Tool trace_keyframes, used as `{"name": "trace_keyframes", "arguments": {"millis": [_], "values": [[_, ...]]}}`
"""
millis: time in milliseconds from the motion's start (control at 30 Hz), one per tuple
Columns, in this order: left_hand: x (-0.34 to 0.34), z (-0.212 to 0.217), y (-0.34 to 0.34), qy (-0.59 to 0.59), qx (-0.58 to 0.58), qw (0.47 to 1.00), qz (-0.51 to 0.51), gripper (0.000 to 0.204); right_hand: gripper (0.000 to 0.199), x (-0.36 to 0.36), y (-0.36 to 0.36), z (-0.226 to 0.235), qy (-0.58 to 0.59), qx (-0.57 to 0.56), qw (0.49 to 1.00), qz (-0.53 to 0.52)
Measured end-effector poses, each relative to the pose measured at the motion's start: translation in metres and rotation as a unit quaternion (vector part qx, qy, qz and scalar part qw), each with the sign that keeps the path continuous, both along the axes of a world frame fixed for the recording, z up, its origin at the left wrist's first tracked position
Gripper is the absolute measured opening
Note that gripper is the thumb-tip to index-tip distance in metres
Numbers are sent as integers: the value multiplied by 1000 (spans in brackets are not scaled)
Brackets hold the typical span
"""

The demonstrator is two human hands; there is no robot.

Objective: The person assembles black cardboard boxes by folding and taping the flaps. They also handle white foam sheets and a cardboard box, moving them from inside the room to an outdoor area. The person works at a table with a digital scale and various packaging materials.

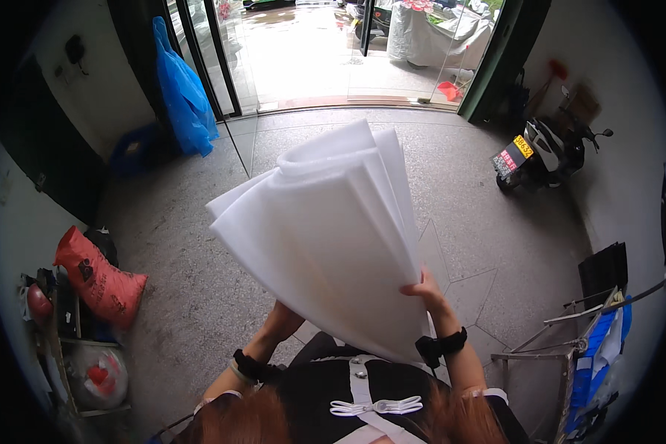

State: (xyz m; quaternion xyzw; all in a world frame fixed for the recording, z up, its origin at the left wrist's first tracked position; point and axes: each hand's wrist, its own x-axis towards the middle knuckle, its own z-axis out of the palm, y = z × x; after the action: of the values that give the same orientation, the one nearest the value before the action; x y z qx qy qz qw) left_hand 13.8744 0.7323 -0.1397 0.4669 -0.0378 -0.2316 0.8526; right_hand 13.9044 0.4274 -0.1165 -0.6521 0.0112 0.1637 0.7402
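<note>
A large bundle of white foam sheet (325, 229), folded over in layers, is held up in front of my body. Its folded far end fans out toward the doorway and its narrower end comes down near my waist. My right hand (427, 291) grips the right edge, thumb on top and the other fingers behind the sheet. At the lower left side, my left hand (285, 320) reaches under the bundle; its fingers are hidden beneath the foam. Each wrist wears a black band.
Ahead is an open glass doorway (311, 103). A blue plastic bag (185, 96) hangs at its left. A scooter (547, 155) stands by the right wall. A red sack (100, 277) lies at left; a metal frame (533, 357) stands at lower right.
</note>
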Motion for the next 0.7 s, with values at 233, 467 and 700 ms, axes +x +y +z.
{"name": "trace_keyframes", "arguments": {"millis": [233,467,700], "values": [[271,-9,-59,77,61,980,174,71,69,308,20,-29,40,-62,997,10],[593,-28,-64,-37,159,962,219,78,78,605,73,-10,-118,-269,953,-72],[892,-23,-37,-92,264,906,317,87,92,874,154,-6,-167,-350,910,-150]]}}
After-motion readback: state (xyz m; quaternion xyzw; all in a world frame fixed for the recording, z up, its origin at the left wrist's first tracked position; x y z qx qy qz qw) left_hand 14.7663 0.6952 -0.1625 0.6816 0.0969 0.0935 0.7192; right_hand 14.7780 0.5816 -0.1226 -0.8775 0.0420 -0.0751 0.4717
